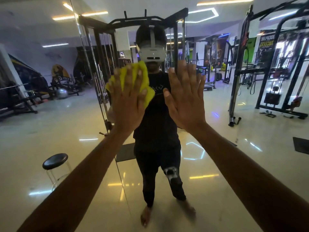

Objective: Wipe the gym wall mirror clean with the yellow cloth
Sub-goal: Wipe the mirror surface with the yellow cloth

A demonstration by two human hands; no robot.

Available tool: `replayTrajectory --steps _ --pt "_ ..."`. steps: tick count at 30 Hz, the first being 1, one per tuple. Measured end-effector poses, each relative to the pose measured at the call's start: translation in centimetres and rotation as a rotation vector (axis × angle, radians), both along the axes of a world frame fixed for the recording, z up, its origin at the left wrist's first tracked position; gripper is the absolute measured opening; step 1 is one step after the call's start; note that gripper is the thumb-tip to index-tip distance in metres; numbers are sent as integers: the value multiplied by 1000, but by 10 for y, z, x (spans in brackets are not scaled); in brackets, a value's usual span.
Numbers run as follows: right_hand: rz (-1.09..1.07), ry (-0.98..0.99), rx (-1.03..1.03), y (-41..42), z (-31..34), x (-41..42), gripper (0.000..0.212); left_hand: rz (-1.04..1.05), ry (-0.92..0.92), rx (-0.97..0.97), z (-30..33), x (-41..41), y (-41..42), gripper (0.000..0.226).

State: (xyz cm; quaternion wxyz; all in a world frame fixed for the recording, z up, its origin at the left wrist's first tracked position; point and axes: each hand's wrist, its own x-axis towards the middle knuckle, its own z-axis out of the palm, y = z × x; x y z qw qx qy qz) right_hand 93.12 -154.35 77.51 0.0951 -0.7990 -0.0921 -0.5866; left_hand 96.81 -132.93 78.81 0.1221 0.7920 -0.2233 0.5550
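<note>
**Left hand presses yellow cloth flat on mirror, right hand braces bare**

Left hand (127, 96) is spread, fingers straight, palm pushing the yellow cloth (145, 77) against the gym wall mirror (217, 148). No pinch or curl visible; the cloth is trapped between palm and glass, bunched, with edges sticking out above and to the right of the fingers. Flat palm likely gives wide contact for wiping.

Right hand (185, 97) is also fully spread, fingers straight, holds nothing. It sits just beside the left at about the same height, apparently flat on the bare glass, probably to steady the body while the other arm wipes. Actual contact can't be confirmed.

Cloth location: on the mirror at about face height of the reflection, under the left hand.

Counts: two hands, one cloth. A vertical seam (83, 52) left of the cloth suggests two mirror panels. One black round stool (55, 161) shows low on the left; can't tell if real or reflected. Gym machines seen in reflection, not counted.

Progress: mid-wipe, judged; how much glass is cleaned can't be told.
</note>
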Motion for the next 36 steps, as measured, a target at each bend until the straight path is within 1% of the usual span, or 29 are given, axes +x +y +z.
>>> replayTrajectory --steps 2,3,4,5,6,8,9,10,11,12,14,15,16,17,18,20,21,22,23,26,27,28,29,30,31,33,34,35,36 --pt "-13 0 3 -12 0 -1 67 -42 -17 327 -35 -6 -2 60" --pt "-17 12 -8 -18 -1 -1 67 -34 -47 445 -39 -5 4 59" --pt "-14 28 -24 -24 -3 -2 67 -18 -76 490 -30 -2 8 60" --pt "-4 46 -42 -29 -4 -2 66 -9 -92 458 -14 1 8 61" --pt "9 58 -58 -33 -4 -3 66 -5 -84 357 5 4 6 62" --pt "22 61 -76 -38 -2 -6 66 11 -36 64 38 5 -3 62" --pt "24 58 -72 -40 -1 -8 65 29 -19 -55 46 1 -14 63" --pt "27 62 -59 -42 0 -9 65 35 -6 -118 44 -3 -27 64" --pt "33 69 -45 -44 1 -11 65 33 2 -101 33 -6 -41 65" --pt "35 73 -34 -48 2 -13 65 16 5 -4 17 -10 -54 65" --pt "31 76 -38 -60 3 -17 64 -33 -12 294 -13 -14 -63 64" --pt "31 80 -46 -67 3 -18 64 -47 -34 422 -16 -13 -59 63" --pt "30 84 -49 -75 3 -19 64 -50 -68 486 -6 -10 -54 62" --pt "29 91 -45 -81 3 -19 64 -50 -90 469 9 -7 -50 63" --pt "25 96 -37 -86 3 -20 64 -47 -90 365 26 -5 -49 63" --pt "12 98 -30 -93 1 -19 65 -4 -44 29 53 -5 -54 62" --pt "6 97 -35 -95 -1 -19 66 21 -21 -90 55 -8 -64 62" --pt "-1 95 -43 -98 -2 -18 66 31 -8 -121 47 -12 -78 63" --pt "-8 90 -51 -101 -4 -18 66 29 -8 -55 31 -14 -92 63" --pt "-9 82 -61 -115 -10 -20 66 -6 -34 368 -27 -21 -110 64" --pt "-3 92 -67 -122 -13 -22 65 7 -69 479 -30 -20 -104 63" --pt "4 102 -73 -128 -16 -24 65 25 -105 525 -23 -16 -98 62" --pt "8 112 -81 -134 -19 -26 65 30 -126 493 -11 -12 -94 61" --pt "10 123 -90 -141 -23 -27 65 26 -127 370 0 -9 -94 60" --pt "9 129 -97 -146 -27 -29 65 26 -114 205 9 -8 -95 60" --pt "13 132 -97 -156 -33 -31 64 30 -65 -83 3 -17 -117 61" --pt "21 135 -92 -160 -36 -31 64 36 -42 -121 -12 -21 -134 61" --pt "34 140 -88 -164 -40 -32 64 22 -27 -53 -37 -24 -151 61" --pt "48 144 -88 -168 -43 -34 63 5 -27 113 -65 -27 -165 61"
